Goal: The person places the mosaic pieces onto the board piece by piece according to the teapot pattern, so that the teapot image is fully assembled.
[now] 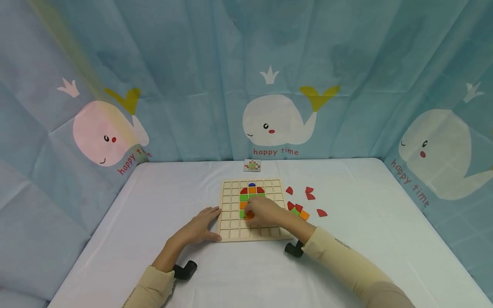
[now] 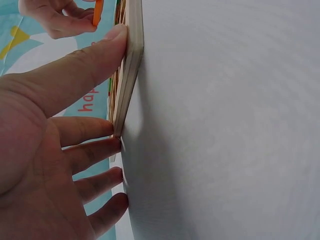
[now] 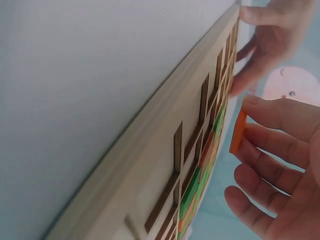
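Note:
A wooden grid board [image 1: 230,234] lies flat on the white table, with a pattern of green, orange, red and blue tiles in its middle cells. Pinched between the thumb and fingers of my right hand [image 1: 263,211] is an orange square tile [image 3: 238,131], held just over the board. My left hand [image 1: 200,225] rests at the board's left edge; its thumb [image 2: 95,67] touches the frame and the other fingers are spread along the side. Part of the tile pattern is hidden under the right hand in the head view.
Loose red quarter-round tiles [image 1: 322,212] lie right of the board, near a green tile [image 1: 295,211] and an orange tile [image 1: 304,215]. A small picture card [image 1: 252,165] lies behind the board. A light blue curtain [image 1: 192,107] printed with whales surrounds the table.

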The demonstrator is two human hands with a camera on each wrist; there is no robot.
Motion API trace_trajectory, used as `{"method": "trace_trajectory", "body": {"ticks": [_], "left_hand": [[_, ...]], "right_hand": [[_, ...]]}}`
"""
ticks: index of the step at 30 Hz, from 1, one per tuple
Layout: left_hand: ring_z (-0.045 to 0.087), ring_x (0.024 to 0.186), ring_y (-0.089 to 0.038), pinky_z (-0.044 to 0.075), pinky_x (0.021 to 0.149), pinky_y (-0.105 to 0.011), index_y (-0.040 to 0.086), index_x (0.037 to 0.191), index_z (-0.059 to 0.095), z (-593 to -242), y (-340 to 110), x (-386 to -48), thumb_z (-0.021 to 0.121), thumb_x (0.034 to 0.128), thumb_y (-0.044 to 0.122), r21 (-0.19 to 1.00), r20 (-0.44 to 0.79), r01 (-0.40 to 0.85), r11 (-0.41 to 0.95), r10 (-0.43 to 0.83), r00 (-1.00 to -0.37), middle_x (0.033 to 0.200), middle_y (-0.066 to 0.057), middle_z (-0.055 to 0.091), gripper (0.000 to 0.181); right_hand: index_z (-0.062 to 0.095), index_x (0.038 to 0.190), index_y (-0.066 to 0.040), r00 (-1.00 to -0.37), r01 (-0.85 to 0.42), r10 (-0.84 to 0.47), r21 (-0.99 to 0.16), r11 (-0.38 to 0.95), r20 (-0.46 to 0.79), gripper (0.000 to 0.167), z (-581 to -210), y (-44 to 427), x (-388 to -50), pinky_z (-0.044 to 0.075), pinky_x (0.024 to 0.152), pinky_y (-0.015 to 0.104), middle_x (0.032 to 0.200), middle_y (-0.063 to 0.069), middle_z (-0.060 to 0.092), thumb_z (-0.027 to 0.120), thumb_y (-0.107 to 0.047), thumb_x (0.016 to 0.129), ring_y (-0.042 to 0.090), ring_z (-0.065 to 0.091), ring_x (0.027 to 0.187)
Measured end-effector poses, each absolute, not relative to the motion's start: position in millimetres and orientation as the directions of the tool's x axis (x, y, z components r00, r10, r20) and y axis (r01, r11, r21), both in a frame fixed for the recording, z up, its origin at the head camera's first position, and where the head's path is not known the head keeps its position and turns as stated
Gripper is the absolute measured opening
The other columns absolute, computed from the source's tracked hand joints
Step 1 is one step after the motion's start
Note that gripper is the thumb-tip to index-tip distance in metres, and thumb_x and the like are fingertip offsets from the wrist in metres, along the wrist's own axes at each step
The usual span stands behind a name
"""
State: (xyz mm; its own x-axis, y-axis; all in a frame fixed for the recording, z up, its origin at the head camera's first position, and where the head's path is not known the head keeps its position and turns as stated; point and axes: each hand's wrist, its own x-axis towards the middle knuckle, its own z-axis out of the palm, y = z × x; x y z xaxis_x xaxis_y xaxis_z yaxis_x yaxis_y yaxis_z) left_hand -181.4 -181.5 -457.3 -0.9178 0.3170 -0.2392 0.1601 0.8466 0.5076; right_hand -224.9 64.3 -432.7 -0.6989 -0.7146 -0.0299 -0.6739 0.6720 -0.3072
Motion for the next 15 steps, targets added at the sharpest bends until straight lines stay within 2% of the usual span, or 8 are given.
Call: {"method": "trace_trajectory", "body": {"ticks": [15], "left_hand": [[0.024,0.147,-0.04,0.027,0.115,-0.061,0.004,0.149,0.037,-461.1,-185.0,-184.7,0.084,0.0749,0.027,0.518,-0.233,0.177,0.837,0.337,-0.912,0.157,-0.016,0.034,0.09]], "right_hand": [[0.077,0.1,-0.014,-0.671,-0.706,-0.739,-0.257,0.66,-0.053,0.021,-435.0,46.2,-223.7,0.046,0.072,0.019,0.091,-0.003,0.065,0.076,-0.027,0.084,0.009,0.049,0.083]]}}
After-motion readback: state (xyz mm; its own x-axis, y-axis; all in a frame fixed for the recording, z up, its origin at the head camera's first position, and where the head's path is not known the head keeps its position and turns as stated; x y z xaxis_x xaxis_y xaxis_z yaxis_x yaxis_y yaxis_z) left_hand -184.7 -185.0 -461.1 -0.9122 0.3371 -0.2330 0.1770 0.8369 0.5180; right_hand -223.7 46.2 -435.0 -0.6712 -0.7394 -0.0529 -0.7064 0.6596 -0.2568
